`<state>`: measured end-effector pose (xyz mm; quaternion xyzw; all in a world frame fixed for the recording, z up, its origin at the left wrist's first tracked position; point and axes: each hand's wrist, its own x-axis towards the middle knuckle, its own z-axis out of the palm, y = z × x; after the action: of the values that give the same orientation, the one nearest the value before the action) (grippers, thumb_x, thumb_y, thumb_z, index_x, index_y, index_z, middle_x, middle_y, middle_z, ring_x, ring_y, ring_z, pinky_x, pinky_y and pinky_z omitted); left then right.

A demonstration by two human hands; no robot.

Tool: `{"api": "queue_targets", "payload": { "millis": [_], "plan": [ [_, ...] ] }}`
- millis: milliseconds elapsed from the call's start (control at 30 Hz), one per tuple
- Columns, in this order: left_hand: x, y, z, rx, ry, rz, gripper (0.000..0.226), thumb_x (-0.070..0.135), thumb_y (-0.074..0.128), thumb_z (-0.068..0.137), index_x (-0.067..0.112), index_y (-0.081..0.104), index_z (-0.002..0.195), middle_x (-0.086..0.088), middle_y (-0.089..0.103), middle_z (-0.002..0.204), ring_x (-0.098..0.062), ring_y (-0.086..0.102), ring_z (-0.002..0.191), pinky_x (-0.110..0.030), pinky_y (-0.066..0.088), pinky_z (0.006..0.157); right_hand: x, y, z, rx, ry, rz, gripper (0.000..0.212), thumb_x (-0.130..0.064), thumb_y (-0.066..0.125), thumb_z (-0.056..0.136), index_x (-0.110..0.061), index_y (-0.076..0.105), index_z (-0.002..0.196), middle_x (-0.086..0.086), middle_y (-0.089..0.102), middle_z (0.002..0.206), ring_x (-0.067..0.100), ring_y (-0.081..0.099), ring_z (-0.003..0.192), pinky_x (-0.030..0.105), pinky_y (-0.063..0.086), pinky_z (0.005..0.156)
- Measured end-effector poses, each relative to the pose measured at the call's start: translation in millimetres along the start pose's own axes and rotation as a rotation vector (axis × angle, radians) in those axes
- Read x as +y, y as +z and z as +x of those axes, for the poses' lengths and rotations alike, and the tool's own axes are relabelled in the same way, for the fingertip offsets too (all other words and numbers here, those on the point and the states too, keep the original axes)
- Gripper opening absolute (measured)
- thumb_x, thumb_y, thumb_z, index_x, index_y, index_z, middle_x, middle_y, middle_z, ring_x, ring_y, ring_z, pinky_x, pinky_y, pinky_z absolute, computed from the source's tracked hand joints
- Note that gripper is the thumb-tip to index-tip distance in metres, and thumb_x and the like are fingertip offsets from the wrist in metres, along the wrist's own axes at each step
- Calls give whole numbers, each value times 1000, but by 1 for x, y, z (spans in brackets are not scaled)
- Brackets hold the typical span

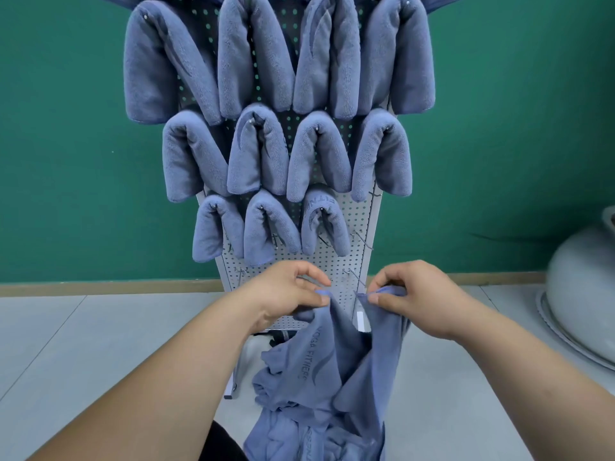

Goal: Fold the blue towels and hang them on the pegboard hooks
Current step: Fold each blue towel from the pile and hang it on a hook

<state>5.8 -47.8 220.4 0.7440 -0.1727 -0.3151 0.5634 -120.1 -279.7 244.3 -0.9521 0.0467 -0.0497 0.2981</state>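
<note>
A blue towel (pixel 319 364) with printed lettering hangs unfolded between my hands, in front of the lower pegboard (pixel 346 261). My left hand (pixel 289 291) pinches its top left corner between thumb and fingers. My right hand (pixel 412 294) pinches the top right corner. The towel sags in a V between them and runs down into a heap of more blue towels (pixel 312 437) at the bottom of the view. Several folded blue towels (pixel 256 154) hang over hooks in rows higher on the board. Bare hooks (pixel 357 239) stick out of the lower rows.
The white pegboard stands on a pale tiled floor (pixel 100 354) against a green wall (pixel 66 144). A large grey rounded object (pixel 582 294) lies on the floor at the right edge. A dark shape (pixel 219 444) shows at the bottom, beside the heap.
</note>
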Motion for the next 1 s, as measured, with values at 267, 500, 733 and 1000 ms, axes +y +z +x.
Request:
{"api": "queue_targets", "payload": {
  "millis": [267,500,733,1000],
  "plan": [
    [-6,4,5,94,132,461,23,9,81,87,25,72,100,3,79,86,2,62,63,-26,54,72,-5,9,-3,-137,-85,388,11,-18,70,101,-27,71,108,-7,69,77,10,53,68,25,44,67],
    [3,12,-4,-60,160,2,32,-6,71,95,12,69,122,-13,80,106,-12,73,95,-20,53,86,-10,21,0,-50,-131,346,9,-23,81,93,-31,78,95,-4,74,95,12,64,77,26,53,77],
    [6,17,-1,12,276,9,49,-18,72,83,15,72,118,-4,76,121,-17,77,102,-23,57,88,-13,28,4,43,-114,347,10,-24,77,95,-34,75,94,-12,69,115,19,61,71,38,56,80],
    [8,17,-2,5,334,-18,62,-10,82,81,28,70,128,-7,67,132,-22,75,102,-36,55,101,-9,26,6,-44,-84,526,9,-15,71,100,-22,71,95,-8,66,87,18,44,67,29,38,66]
  ]
}}
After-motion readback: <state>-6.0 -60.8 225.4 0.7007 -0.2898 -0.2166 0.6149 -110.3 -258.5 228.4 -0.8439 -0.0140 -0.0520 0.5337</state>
